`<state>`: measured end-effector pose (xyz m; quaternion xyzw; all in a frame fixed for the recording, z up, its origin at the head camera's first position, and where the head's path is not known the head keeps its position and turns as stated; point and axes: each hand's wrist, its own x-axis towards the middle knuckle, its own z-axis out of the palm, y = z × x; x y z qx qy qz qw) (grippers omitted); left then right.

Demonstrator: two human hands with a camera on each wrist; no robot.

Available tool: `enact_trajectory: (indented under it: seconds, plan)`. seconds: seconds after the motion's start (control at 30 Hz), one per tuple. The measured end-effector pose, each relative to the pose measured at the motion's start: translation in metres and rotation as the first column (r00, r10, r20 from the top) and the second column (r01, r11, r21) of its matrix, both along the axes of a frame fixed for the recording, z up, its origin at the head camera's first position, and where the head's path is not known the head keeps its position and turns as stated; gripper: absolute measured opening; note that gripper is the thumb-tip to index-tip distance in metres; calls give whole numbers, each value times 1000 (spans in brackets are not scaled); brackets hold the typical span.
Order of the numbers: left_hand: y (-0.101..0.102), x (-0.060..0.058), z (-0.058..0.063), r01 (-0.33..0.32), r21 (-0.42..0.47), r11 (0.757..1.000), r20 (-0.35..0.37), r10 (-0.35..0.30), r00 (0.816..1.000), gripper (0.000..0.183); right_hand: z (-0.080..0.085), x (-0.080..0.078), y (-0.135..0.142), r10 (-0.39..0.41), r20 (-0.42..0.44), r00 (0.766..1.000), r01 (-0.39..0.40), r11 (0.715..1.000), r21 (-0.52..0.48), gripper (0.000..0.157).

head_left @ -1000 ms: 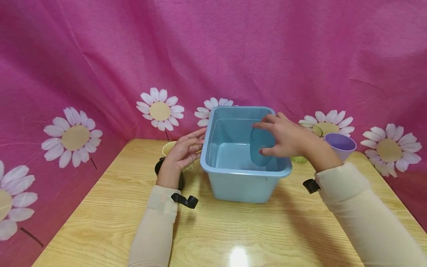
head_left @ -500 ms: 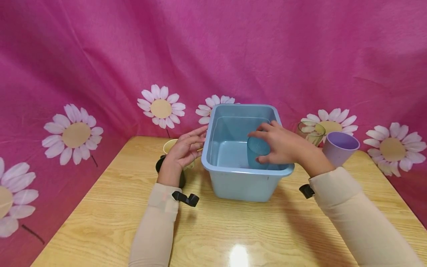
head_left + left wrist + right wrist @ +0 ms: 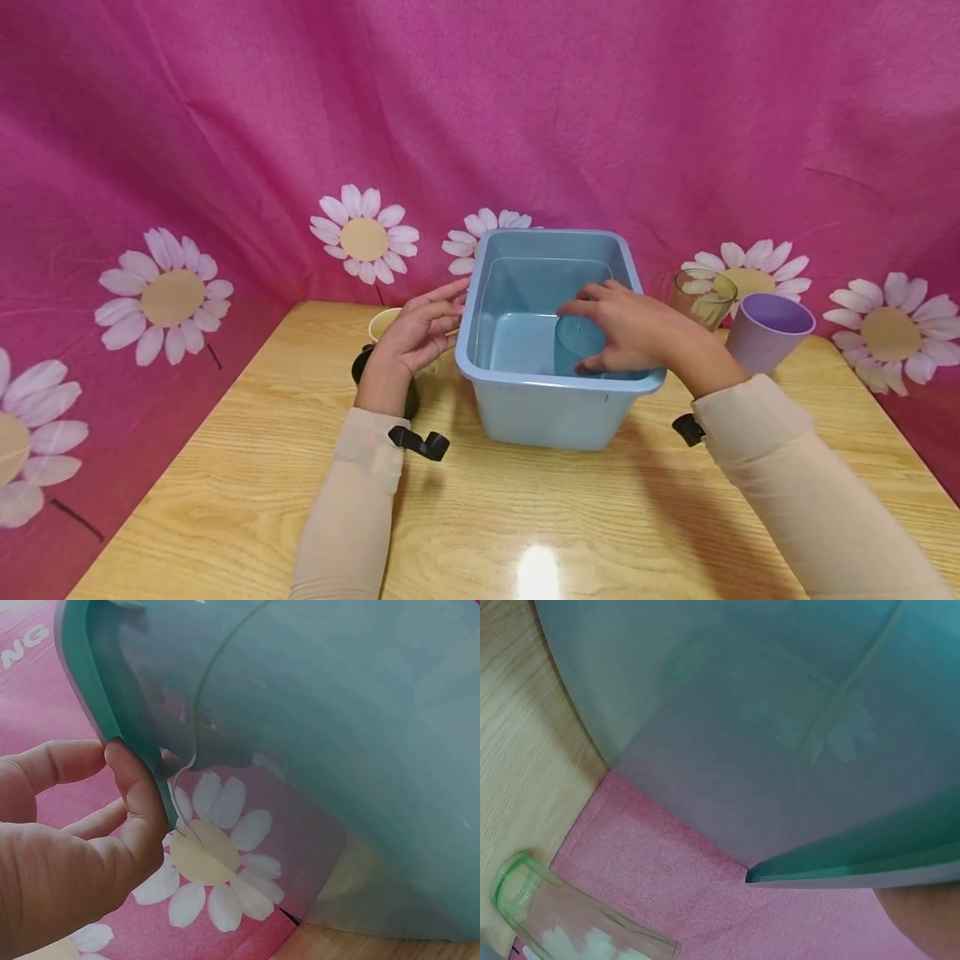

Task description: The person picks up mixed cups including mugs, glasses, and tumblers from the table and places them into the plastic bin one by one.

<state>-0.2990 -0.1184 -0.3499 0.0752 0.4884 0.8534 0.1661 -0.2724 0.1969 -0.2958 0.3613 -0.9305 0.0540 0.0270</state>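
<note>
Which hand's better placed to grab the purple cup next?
Probably the right hand: it must release the teal cup first, but the purple cup stands nearby. The left hand is beyond the blue bin.

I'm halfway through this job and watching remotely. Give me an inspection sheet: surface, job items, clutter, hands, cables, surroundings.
Surface: wood-grain table, with a bright glare spot near its front edge.
Job items: blue bin upright on the table; blue cup inside it, toward the right. Whether the cup touches the bin's floor is unclear.
Clutter: right of the bin, a clear glass and a purple cup; left, a yellow cup and a black object, both partly hidden.
Hands: right hand grips the blue cup; left hand touches the bin's left rim.
Cables: nothing seen.
Surroundings: pink cloth with daisies behind the table.
</note>
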Motion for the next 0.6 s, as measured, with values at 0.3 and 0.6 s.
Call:
enact_trajectory:
  seconds: [0.3,0.6]
  plan:
    - [-1,-1,-1,3,1,1000,-2,-3,1000,53,-3,-1,-2,-6,53,999,5,1000,22,63]
    - [0,-1,-1,1,6,1000,1,-1,1000,52,-3,0,-3,7,60,998,-10,998,58,59]
